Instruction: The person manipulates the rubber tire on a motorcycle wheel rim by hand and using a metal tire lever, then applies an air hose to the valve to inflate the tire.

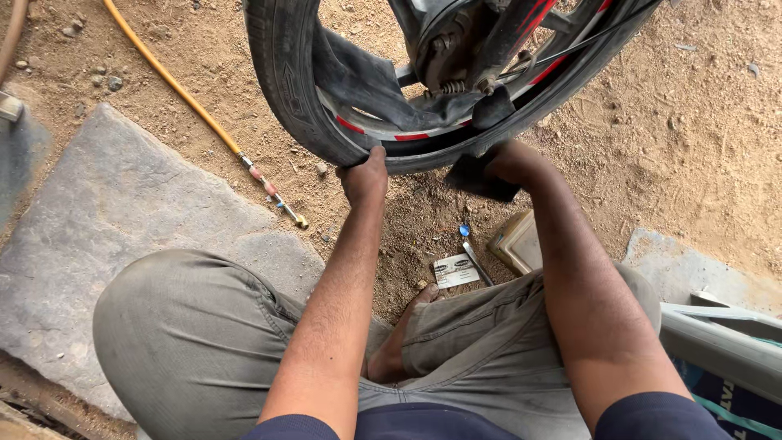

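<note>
- Left hand point(364, 175): fingers curled, gripping lower edge of black tyre point(285, 73).
- Right hand point(507, 161): closed on black inner tube point(366, 85) flap at the rim; tyre directly above both hands.
- Yellow hose point(175, 85): well left of left hand.

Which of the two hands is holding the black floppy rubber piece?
The right hand grips the loose black rubber flap. The left hand just presses on the tyre edge.
</note>
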